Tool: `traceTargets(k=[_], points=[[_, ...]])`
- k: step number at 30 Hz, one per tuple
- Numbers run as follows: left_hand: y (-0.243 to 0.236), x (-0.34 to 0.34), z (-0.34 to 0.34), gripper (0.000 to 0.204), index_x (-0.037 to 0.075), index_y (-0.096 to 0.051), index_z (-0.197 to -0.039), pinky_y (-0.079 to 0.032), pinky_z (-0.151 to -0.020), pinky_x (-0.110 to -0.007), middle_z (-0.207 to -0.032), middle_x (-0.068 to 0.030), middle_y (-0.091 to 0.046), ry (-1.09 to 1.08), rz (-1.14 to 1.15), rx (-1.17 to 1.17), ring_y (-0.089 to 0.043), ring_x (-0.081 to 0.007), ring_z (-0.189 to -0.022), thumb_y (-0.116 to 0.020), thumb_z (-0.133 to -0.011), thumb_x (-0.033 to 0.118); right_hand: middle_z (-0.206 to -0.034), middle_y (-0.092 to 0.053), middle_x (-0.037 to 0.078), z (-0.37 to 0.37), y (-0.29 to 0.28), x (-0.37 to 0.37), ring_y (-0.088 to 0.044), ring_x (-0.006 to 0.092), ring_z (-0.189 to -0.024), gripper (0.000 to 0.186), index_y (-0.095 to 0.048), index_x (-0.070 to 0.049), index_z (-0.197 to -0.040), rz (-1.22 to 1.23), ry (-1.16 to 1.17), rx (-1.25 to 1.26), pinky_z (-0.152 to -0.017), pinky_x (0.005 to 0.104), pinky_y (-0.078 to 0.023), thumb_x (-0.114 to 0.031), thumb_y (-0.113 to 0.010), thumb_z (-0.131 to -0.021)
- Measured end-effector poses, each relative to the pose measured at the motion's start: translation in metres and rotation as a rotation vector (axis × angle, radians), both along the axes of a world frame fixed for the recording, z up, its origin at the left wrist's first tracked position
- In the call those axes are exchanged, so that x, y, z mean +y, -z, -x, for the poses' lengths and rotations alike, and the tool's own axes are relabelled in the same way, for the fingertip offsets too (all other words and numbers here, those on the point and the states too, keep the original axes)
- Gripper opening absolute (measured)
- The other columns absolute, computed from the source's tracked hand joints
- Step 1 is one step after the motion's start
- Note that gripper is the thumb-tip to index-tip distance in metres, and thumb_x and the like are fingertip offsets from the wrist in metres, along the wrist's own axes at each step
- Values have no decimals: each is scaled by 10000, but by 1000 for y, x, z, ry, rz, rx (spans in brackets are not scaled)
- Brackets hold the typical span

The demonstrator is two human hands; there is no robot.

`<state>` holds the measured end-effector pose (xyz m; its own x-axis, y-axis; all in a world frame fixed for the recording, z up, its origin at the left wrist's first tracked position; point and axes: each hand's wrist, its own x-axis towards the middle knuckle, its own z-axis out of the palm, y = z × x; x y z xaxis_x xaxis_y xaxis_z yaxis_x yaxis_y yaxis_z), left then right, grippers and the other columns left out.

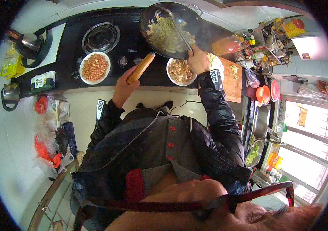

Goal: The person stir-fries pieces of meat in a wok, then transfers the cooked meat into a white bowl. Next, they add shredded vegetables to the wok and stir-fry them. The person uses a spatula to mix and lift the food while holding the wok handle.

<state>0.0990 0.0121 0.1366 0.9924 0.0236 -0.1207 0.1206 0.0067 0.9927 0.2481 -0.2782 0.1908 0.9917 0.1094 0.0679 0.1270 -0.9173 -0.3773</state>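
A dark wok sits at the back of the black stove, with shredded greenish-yellow food in it. My left hand is closed around the wok's wooden handle. In my right hand is the handle of a metal spatula, whose far end reaches into the food. Below the wok stands a white bowl with browned, cut food, close to my right wrist. A white plate with pale pieces lies just right of that wrist, partly hidden by it.
A bowl of peanuts stands before the unused burner. On the right lie a wooden cutting board with chopped bits, an oil bottle and a rack of seasoning bottles. A kettle is at far left, a sink at right.
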Motion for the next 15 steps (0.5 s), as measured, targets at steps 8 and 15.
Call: traceTargets(k=[8, 15], points=[[-6, 3, -1, 585, 2, -496, -1374, -492, -738, -242, -1074, -69, -620, 64, -30, -69, -566, -91, -828, -664, -815, 34, -713, -632, 150, 75, -73, -73, -623, 245, -639, 242, -642, -39, -1122, -52, -43, 71, -601, 381, -469, -115, -581, -901], [-3, 2, -2, 592, 5, -496, -1376, -503, -728, -255, -1060, -81, -635, 43, -76, -34, -587, -106, -811, -660, -809, 39, -961, -662, 249, 61, -28, -54, -634, 445, -868, 281, -659, -98, -1119, 200, 104, 152, -761, 511, -508, -160, -545, -869]])
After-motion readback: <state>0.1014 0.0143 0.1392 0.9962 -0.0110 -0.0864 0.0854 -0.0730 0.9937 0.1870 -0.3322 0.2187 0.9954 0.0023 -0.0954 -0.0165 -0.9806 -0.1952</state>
